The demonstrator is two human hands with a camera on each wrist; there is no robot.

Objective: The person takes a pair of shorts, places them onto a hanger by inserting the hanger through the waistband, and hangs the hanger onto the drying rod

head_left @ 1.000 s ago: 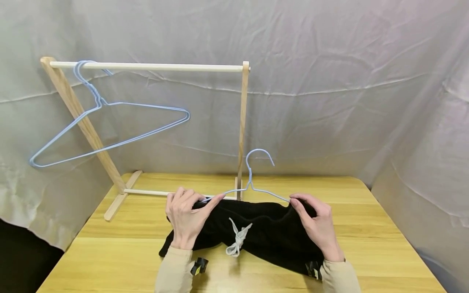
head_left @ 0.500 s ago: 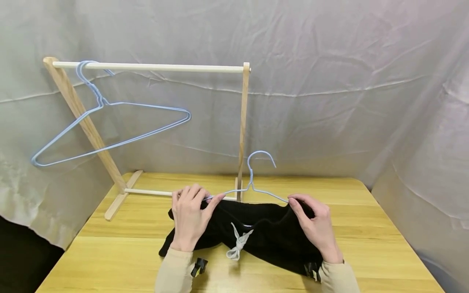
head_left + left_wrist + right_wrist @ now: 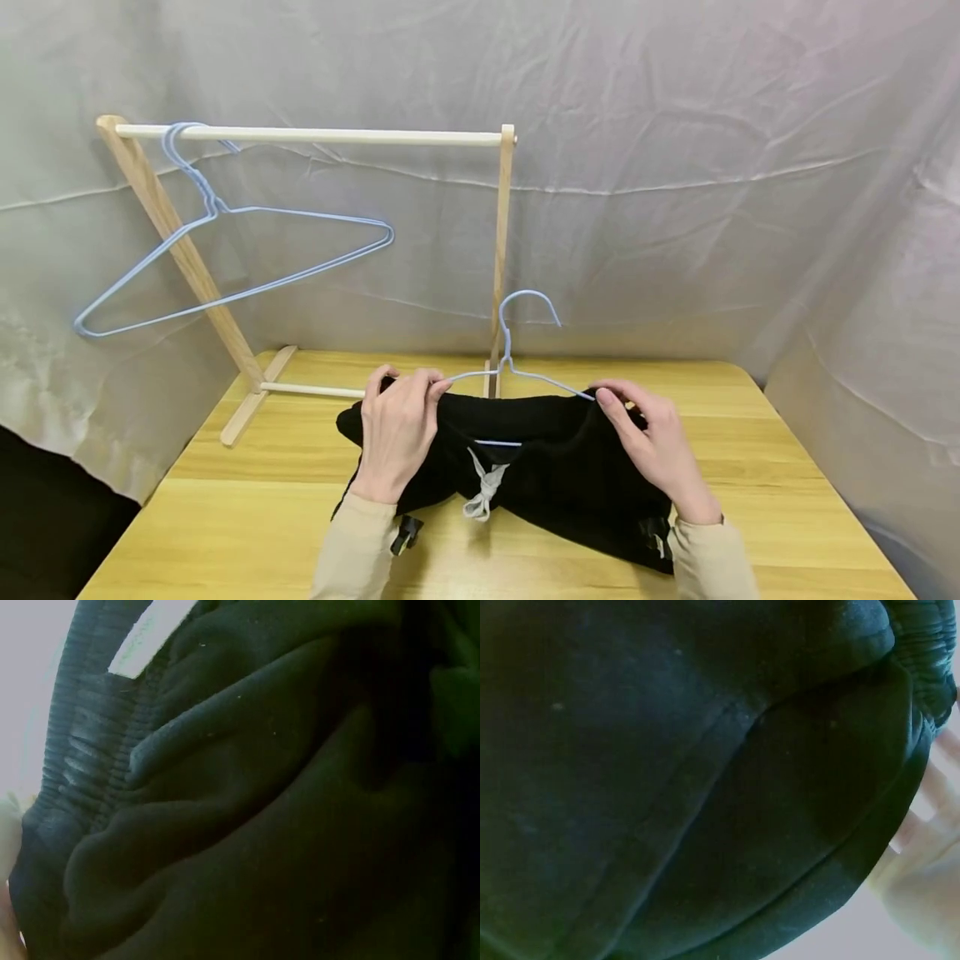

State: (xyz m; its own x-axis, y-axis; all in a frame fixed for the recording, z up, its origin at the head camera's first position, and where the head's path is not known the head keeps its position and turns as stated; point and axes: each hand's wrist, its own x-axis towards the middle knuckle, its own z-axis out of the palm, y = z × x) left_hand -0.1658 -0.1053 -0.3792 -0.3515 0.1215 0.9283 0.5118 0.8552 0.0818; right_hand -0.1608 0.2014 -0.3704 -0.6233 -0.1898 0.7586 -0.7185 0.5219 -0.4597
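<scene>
A pair of black drawstring shorts (image 3: pixel 570 492) with a gathered elastic waistband (image 3: pixel 94 742) and a tied grey drawstring (image 3: pixel 487 490) is spread between both hands, low over the table. A light blue wire hanger (image 3: pixel 507 342) stands with its hook up, its shoulders running down into the waist. Part of its lower bar shows inside the waist opening. My left hand (image 3: pixel 397 433) pinches the waistband at the hanger's left shoulder. On the other side my right hand (image 3: pixel 660 442) pinches the waistband against the right shoulder. Cloth hides both hanger ends and fills most of each wrist view.
A wooden clothes rack (image 3: pixel 322 135) stands at the back left of the wooden table (image 3: pixel 757 500). Light blue wire hangers (image 3: pixel 217 208) hang near the left end of its rail. Grey curtain (image 3: pixel 675 250) encloses the back and sides.
Both hands have raised the hanger and shorts slightly. The left hand has shifted right and up along the waistband. More of the hanger's lower bar shows in the waist opening.
</scene>
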